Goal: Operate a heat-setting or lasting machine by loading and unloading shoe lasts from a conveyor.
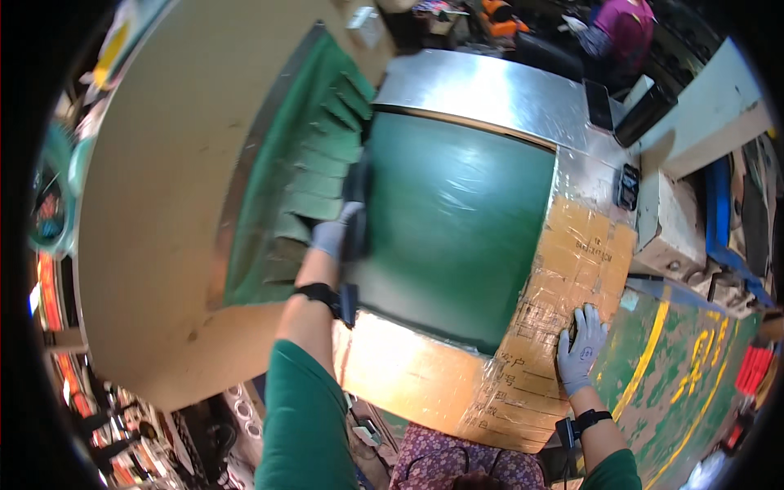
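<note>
My left hand [329, 237], in a pale grey glove, reaches between the tilted board's green pieces and the work surface. Its fingers are closed on a dark flat piece [356, 184], which is blurred, so its exact kind is unclear. Several green sheet pieces [322, 155] lie overlapped on a green-covered panel to the left. In front of me, a smooth dark green pad [457, 229] is set into the worktop. My right hand [581, 351], also gloved, rests on the cardboard's right edge with its fingers stretched out. A small dark patch shows beside its thumb.
Taped cardboard [425, 367] covers the front and right of the worktop; metal sheet [482, 86] covers the back. A phone [598, 104], black bottle [645, 113] and small dark device [627, 187] stand right. A large tan board [163, 212] fills the left. Another person [625, 33] works behind.
</note>
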The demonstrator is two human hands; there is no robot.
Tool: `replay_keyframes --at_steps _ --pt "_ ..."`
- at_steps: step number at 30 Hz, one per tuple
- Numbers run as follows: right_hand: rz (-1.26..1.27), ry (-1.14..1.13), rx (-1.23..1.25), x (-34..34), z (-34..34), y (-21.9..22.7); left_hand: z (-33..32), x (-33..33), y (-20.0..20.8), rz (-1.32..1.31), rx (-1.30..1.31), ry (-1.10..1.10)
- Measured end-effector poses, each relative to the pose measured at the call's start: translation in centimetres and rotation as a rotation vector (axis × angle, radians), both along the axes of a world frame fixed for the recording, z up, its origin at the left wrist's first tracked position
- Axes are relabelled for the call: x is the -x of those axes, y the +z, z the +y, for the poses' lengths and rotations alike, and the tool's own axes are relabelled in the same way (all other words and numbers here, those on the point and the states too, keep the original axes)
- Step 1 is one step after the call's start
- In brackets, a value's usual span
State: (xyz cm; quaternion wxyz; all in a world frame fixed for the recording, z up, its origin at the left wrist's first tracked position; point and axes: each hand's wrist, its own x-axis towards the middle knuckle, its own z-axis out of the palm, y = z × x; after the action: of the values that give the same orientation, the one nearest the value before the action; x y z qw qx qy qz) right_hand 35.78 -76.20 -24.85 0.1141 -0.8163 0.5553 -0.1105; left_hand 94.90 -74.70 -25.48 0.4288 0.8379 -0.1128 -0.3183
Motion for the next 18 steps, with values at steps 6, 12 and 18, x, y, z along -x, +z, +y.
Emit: replay_keyframes --at_steps 6,12,18 --pt "-0.495 -0.095 -0.679 1.3 -2.9 2.7 9.7 20.5 12.7 0.699 0.579 -0.177" --pt "-0.687 0.378 -1.293 -10.6 1.2 22.3 26.0 29.5 21.4 0.542 0.259 -0.561" --pt "-0.248 0.566 -2.006 -12.4 17.9 17.7 45.8 34.9 24.2 0.279 -0.014 -0.485"
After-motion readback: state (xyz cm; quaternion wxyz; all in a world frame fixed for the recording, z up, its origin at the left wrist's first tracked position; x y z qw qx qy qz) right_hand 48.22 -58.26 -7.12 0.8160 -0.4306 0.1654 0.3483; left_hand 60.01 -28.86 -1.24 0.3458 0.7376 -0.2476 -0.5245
